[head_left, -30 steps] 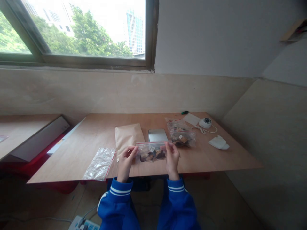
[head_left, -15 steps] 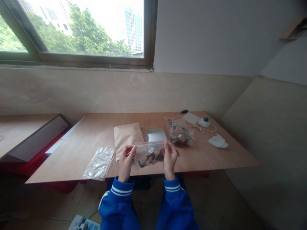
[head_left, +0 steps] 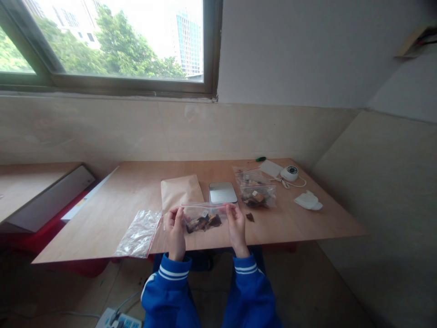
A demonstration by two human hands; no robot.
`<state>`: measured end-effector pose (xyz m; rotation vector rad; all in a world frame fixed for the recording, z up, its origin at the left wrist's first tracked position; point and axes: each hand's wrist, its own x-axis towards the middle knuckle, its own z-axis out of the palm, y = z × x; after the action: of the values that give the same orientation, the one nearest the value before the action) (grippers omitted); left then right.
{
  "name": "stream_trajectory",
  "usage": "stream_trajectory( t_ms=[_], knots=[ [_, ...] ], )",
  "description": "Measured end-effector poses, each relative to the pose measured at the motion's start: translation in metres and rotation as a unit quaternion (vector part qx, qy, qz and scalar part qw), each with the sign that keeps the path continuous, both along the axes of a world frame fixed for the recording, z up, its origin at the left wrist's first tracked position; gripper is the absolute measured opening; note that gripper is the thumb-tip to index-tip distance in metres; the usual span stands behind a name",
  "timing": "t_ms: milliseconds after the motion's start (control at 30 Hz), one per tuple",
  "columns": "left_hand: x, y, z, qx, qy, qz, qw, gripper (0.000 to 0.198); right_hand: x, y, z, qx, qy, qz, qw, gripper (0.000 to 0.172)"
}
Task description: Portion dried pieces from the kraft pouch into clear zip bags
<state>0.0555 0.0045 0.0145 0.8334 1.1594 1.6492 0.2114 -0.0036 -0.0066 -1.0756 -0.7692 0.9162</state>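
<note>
Holding up by both top corners, above the front part of the pale wooden tabletop [head_left: 290, 228], a clear plastic zip bag [head_left: 210, 211] with a red line at the mouth and dark brown, flaky pieces [head_left: 215, 221] slumped low inside. Pinching the left corner with the left hand [head_left: 176, 231], grip closed down to the thin film; nipping the right corner the same way with the right hand [head_left: 236, 228]. Stretching the mouth fairly straight between the two. Looking like work on the zip seal — cannot tell from here whether fastened or gaping. Calling next, by judgement, for a firm pinch run along the red line from one corner to the other, with the far corner held taut and the contents clear of the track. Noting a loose dark brown flake [head_left: 250, 217] just beside the right hand, perhaps worth checking before sealing. Noting also, behind, a flat silver-topped rectangular device [head_left: 222, 193], a tan paper envelope [head_left: 180, 189] and a similar filled clear bag [head_left: 258, 198] farther right.
</note>
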Motion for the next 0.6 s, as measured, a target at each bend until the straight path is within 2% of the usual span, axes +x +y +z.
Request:
stream_trajectory(
  t_ms=[167,333,433,500,600],
  knots=[
    [0.0,-0.002,0.0,0.019,0.044,-0.035,0.998,0.026,0.003,-0.001,-0.005,0.0,0.024,0.0,1.0,0.034],
    [-0.002,-0.006,0.006,0.021,0.087,-0.003,0.996,0.026,0.007,-0.002,-0.005,-0.009,0.005,-0.003,1.0,0.034],
    [-0.005,-0.006,0.01,-0.004,0.088,-0.012,0.996,0.03,0.008,-0.004,-0.002,-0.01,-0.011,-0.012,1.0,0.034],
    [-0.007,-0.005,0.011,-0.011,0.083,-0.018,0.996,0.032,0.01,-0.005,0.002,-0.006,-0.021,-0.001,1.0,0.032],
    [-0.011,-0.004,0.01,-0.007,0.079,0.008,0.997,0.031,0.012,-0.006,0.006,0.001,-0.048,0.03,0.998,0.032]
  ],
)
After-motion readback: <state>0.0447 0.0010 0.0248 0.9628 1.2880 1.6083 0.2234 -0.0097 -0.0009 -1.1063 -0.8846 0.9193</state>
